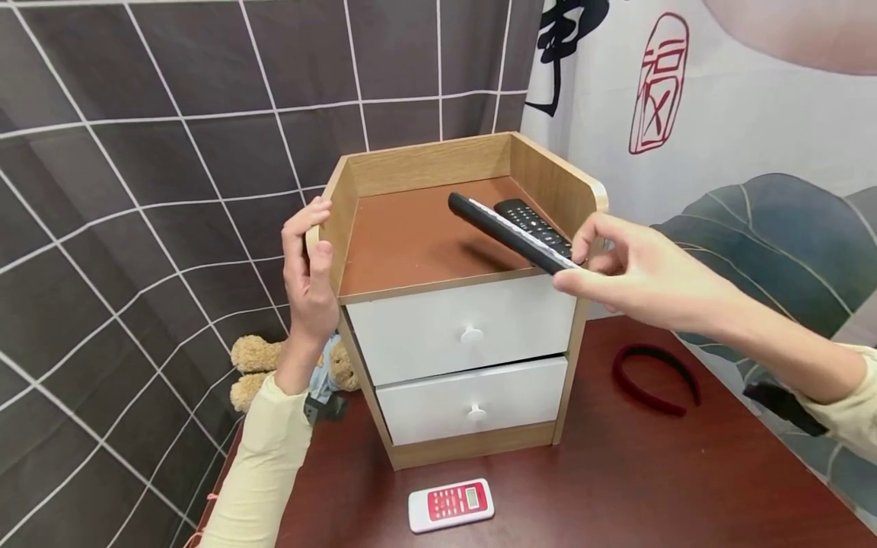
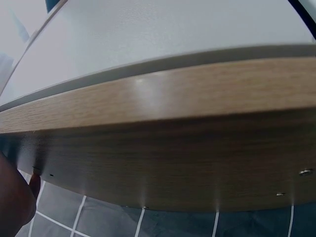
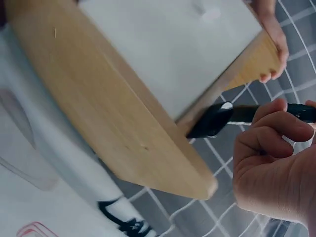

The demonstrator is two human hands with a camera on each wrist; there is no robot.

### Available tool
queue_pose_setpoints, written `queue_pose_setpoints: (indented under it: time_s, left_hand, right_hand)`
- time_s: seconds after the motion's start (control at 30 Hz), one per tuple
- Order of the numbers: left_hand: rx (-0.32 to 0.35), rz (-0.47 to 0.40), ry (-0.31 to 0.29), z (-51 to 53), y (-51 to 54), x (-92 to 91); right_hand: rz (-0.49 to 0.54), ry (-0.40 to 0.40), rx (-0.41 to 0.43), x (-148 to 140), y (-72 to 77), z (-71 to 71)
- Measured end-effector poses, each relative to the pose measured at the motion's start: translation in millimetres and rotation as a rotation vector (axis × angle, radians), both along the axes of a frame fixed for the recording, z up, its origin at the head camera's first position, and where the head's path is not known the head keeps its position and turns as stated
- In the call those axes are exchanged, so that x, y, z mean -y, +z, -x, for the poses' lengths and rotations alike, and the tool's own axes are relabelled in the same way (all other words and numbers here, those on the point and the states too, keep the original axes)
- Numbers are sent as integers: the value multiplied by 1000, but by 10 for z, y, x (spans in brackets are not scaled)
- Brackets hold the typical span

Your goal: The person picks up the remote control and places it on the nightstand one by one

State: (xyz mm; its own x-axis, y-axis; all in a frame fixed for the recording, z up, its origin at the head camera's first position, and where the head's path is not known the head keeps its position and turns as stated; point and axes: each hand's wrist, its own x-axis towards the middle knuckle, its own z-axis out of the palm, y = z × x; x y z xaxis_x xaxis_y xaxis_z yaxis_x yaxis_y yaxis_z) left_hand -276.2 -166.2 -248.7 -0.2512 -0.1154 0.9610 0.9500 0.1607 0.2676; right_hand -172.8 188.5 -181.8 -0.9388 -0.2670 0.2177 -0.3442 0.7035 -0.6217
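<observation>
The right grip [image 1: 637, 270] pinches a long, slim black remote [image 1: 510, 234], whitish along one side; the left grip [image 1: 308, 274] clasps the cabinet [image 1: 418, 335] at left.

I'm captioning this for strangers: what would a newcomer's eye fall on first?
Probably the wooden cabinet with white drawers, standing mid-view on the reddish table. Next, the slim black object in the person's right fingers, tilted above the cabinet's brown top, where a black remote lies. The dark red hoop, right of the cabinet, may follow.

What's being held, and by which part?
Right hand pinches a black, remote-like object by its near end; left hand grips the cabinet's side panel.
</observation>
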Motion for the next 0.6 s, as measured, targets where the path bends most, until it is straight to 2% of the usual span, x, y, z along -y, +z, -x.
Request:
queue_pose_setpoints:
  time_s: [0.13, 0.3, 0.37, 0.6]
  left_hand:
    - [2, 14, -1, -3, -6, 11]
    - [1, 24, -3, 0, -24, 17]
    - [1, 23, -2, 1, -31, 15]
    - [-14, 13, -1, 13, -21, 15]
  right_hand:
    - [-119, -64, -124, 172, 66, -30]
    - [-336, -153, -460, 347, 25, 18]
    - [-405, -184, -553, 390, 3, 60]
    - [-469, -172, -578, 535, 13, 190]
